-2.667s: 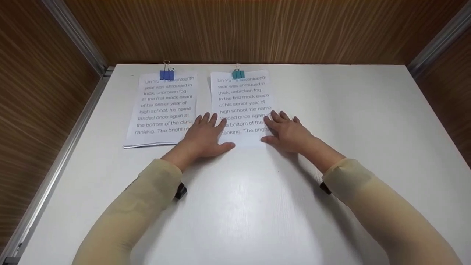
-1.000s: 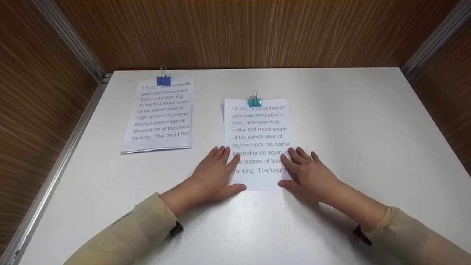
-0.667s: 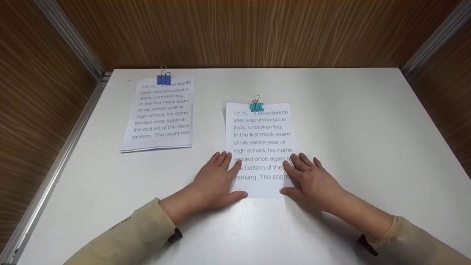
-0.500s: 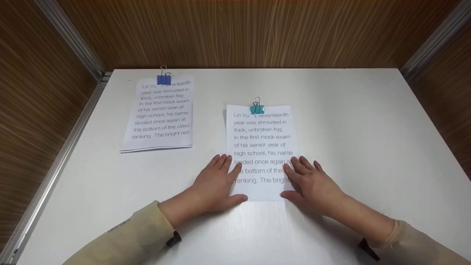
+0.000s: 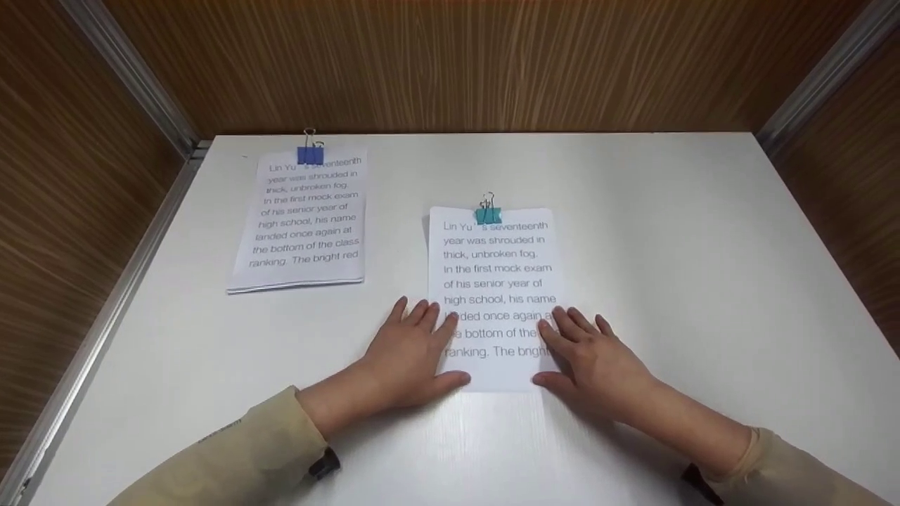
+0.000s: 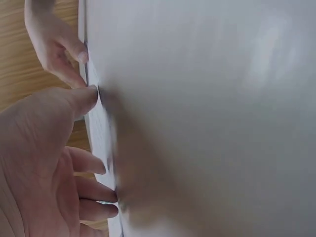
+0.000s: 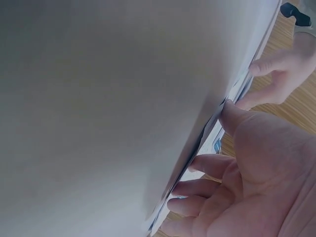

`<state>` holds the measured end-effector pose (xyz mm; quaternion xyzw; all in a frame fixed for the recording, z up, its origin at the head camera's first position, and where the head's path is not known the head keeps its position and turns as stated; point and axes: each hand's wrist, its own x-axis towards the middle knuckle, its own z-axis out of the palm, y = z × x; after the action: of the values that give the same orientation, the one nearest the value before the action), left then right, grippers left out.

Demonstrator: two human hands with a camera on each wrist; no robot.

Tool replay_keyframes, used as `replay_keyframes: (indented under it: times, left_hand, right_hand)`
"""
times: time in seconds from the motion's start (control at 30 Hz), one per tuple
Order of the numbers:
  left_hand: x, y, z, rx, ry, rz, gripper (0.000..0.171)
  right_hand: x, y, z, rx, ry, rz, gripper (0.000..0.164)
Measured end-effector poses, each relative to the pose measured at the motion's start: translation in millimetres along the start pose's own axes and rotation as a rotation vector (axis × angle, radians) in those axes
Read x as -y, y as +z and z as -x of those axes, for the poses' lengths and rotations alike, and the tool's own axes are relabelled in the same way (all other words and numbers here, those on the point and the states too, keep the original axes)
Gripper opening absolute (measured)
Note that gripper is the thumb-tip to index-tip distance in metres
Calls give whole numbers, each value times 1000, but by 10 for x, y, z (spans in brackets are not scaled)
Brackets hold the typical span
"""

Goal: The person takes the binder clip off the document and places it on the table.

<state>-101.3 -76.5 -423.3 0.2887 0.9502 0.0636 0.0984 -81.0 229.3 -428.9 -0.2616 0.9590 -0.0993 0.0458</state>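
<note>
Touching teal-clipped pages (image 5: pixel 498 281) | left hand (image 5: pixel 408 358), right hand (image 5: pixel 601 362): fingers (image 5: pixel 450 381) spread wide | purple-clipped stack (image 5: pixel 306 218) farther left | wall (image 5: pixel 464 63) behind

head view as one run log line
left grip: on teal-clipped papers, left edge; right grip: their right edge; blue-clipped papers: untouched

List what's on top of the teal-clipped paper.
On the paper, the teal clip grips the top edge; the left hand and right hand touch the lower sides. Print beneath them cannot be seen.
</note>
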Motion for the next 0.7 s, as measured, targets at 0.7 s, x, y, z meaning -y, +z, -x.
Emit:
replay_keyframes:
  times: [0.7]
  left_hand:
    - [865, -342, -1082, -174, -253, 543, 97]
  right_hand:
    - [3, -9, 1, 50, 38, -32, 76]
